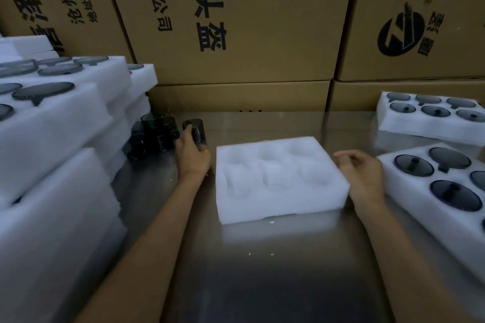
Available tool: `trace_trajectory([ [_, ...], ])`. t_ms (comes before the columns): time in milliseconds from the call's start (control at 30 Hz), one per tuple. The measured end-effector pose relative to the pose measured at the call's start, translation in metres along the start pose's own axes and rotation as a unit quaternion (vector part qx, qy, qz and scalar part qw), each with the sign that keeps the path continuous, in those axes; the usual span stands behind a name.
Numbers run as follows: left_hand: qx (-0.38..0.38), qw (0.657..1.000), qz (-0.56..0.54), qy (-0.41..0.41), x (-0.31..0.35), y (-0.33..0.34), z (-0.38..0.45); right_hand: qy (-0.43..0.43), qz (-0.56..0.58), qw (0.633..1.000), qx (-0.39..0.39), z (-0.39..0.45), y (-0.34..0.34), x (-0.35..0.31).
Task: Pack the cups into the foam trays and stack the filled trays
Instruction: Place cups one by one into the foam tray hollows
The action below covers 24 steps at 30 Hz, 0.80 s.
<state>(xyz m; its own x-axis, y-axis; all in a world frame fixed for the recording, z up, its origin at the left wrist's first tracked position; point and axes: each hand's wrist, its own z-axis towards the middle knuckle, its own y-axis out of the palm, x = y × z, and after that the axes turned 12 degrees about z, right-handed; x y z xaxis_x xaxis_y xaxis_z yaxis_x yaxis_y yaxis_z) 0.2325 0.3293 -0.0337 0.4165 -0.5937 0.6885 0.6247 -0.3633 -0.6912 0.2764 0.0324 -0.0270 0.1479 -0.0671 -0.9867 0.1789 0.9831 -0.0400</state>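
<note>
Nearest, along the lower left of the frame, a stack of white foam trays [52, 191] rises in steps, its upper layers showing dark cups set in their pockets, so a good share of the packing looks done. At the right edge two more filled trays [430, 191] lie on the counter [262, 270], one behind the other and not yet stacked. In the centre sits an empty foam tray [278, 178] with all its pockets bare; by my judgement this is the tray now to be filled.

The right hand [364, 170] hovers just beside that tray's right edge, its grip loosely curled with nothing in it. The left hand [191, 152] reaches toward the centre left, where its fingers close on a dark cup [195, 130] standing on the counter. That cup is at the right end of a cluster of loose cups [152, 136] against the foot of the stack, just left of the empty tray. Cardboard cartons [249, 21] fill the top.
</note>
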Motion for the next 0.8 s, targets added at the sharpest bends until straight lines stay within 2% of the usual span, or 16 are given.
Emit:
trace_trajectory([
  [100, -0.008, 0.999, 0.032, 0.001, 0.003, 0.004, 0.017, -0.004, 0.017, 1.0, 0.012, 0.009, 0.007, 0.006],
  [233, 0.034, 0.998, 0.057, 0.005, 0.005, 0.01, 0.028, 0.004, 0.031, 0.999, 0.024, 0.015, 0.009, 0.011],
  [467, 0.063, 0.997, -0.039, 0.009, 0.0, 0.003, 0.009, 0.032, 0.035, 0.999, 0.012, 0.013, 0.007, 0.008],
  [600, 0.069, 0.991, -0.107, 0.046, 0.005, -0.017, -0.019, 0.034, 0.044, 0.998, -0.012, 0.01, 0.002, -0.005],
  [667, 0.032, 0.985, -0.153, 0.068, 0.016, -0.038, -0.03, 0.012, 0.025, 0.999, -0.035, 0.01, 0.0, -0.018],
  [800, -0.11, 0.966, -0.18, 0.151, 0.038, -0.082, -0.054, -0.062, 0.01, 0.988, -0.141, -0.004, 0.0, -0.064],
])
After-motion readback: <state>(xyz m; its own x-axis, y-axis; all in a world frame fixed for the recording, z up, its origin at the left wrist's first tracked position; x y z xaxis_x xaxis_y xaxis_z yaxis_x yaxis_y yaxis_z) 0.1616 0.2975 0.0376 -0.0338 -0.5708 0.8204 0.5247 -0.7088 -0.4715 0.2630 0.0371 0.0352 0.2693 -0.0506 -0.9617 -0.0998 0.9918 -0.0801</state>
